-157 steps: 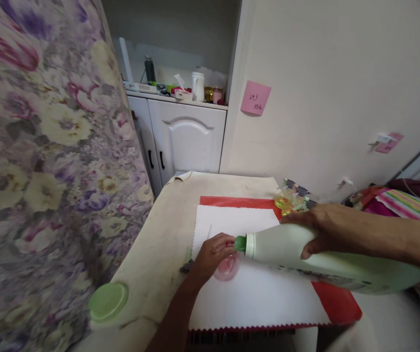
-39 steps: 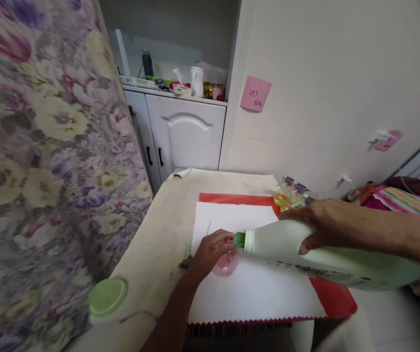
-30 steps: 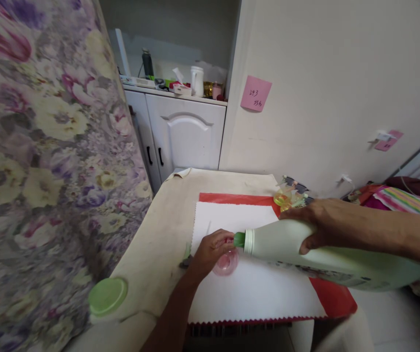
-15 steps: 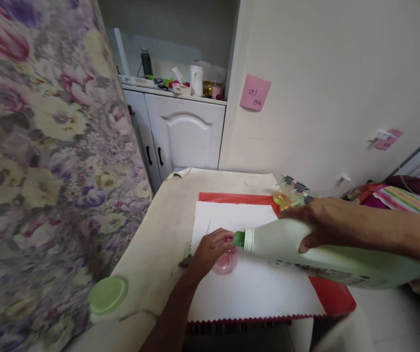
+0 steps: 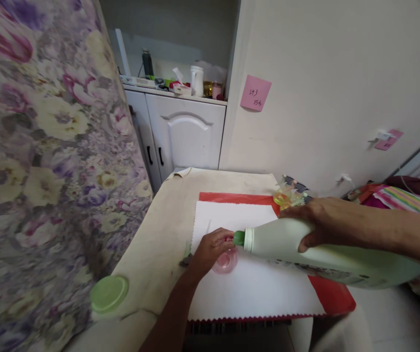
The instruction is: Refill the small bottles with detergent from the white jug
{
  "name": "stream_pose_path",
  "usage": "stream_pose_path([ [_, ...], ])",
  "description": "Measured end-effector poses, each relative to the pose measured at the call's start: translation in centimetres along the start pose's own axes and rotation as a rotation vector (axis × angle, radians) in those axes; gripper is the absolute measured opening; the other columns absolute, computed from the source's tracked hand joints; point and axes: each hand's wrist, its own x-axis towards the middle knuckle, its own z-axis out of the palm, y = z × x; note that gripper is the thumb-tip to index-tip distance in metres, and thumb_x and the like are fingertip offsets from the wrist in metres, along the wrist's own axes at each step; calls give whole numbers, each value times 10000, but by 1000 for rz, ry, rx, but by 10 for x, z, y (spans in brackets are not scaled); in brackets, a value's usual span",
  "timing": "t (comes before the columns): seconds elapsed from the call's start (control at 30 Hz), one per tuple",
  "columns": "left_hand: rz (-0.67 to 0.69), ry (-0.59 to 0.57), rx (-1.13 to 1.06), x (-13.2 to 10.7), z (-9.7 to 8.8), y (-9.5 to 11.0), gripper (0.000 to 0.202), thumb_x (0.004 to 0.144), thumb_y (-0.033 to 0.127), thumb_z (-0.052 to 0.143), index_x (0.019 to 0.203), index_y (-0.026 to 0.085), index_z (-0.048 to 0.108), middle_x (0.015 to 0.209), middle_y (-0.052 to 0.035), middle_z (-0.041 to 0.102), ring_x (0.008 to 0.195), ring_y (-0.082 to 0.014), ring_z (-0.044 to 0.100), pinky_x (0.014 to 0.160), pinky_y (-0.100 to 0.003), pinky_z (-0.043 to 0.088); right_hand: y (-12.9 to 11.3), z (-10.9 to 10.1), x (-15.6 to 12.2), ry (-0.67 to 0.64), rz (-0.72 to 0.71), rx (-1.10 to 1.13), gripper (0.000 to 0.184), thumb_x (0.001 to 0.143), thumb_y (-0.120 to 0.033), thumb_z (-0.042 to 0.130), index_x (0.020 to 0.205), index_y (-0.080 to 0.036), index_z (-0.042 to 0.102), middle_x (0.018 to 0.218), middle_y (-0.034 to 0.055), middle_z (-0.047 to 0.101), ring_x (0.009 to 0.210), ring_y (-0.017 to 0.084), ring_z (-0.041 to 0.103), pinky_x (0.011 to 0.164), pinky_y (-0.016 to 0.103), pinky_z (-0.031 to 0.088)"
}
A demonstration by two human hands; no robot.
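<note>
The upper part of a small, clear pink vessel (image 5: 225, 262) is gripped by the curled fingers of the left hand (image 5: 211, 252), its round base seen towards four o'clock. At three o'clock, a large, pale-green plastic bottle (image 5: 327, 261) is grasped from above by the right hand (image 5: 316, 220) and held nearly flat, its long axis running from nine to just past three. Its green spout (image 5: 238, 238) is positioned at the left fingertips; whether the vessel is touched cannot be told. Beneath, a white zigzag-edged sheet (image 5: 257, 293) is laid over a red sheet (image 5: 332, 296). At eight o'clock from the left hand, a round, light-green lid (image 5: 109, 293) is placed.
</note>
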Motion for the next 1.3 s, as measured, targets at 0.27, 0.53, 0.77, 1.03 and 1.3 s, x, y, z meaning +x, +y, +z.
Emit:
stream_pose_path([
  [0.27, 1, -3, 2, 0, 0, -1, 187, 839, 274, 629, 988, 190, 705, 966, -50, 670, 915, -200, 606, 824, -306, 444, -3, -2, 0, 19, -8, 7, 480, 660, -362, 780, 1117, -280, 656, 818, 53, 759, 716, 298, 704, 559, 332, 469],
  [0.53, 4, -2, 15, 0, 0, -2, 176, 842, 262, 625, 983, 191, 703, 964, -49, 669, 915, -199, 605, 826, -307, 440, -5, -3, -1, -11, 6, -25, 501, 698, -398, 759, 1168, -282, 630, 866, 55, 756, 765, 305, 708, 596, 342, 480],
  [0.77, 0, -4, 30, -1, 0, 2, 183, 842, 266, 618, 985, 193, 705, 965, -51, 673, 921, -206, 604, 835, -313, 440, -1, -1, -1, 8, -16, 9, 497, 681, -381, 776, 1151, -294, 640, 848, 41, 755, 741, 291, 704, 579, 328, 470],
  [1.03, 5, -3, 28, 0, 0, 1, 203, 843, 309, 617, 987, 196, 705, 966, -50, 673, 910, -206, 603, 831, -320, 447, -1, -1, -1, 3, -11, 4, 505, 679, -388, 776, 1156, -302, 632, 835, 34, 751, 723, 284, 699, 575, 328, 466],
  [1.3, 12, -3, 23, -1, 0, 0, 190, 844, 283, 624, 993, 198, 705, 972, -50, 675, 921, -207, 608, 832, -312, 442, -1, -2, -1, 5, -21, 14, 501, 677, -388, 774, 1150, -302, 634, 826, 27, 748, 726, 281, 698, 579, 327, 461],
])
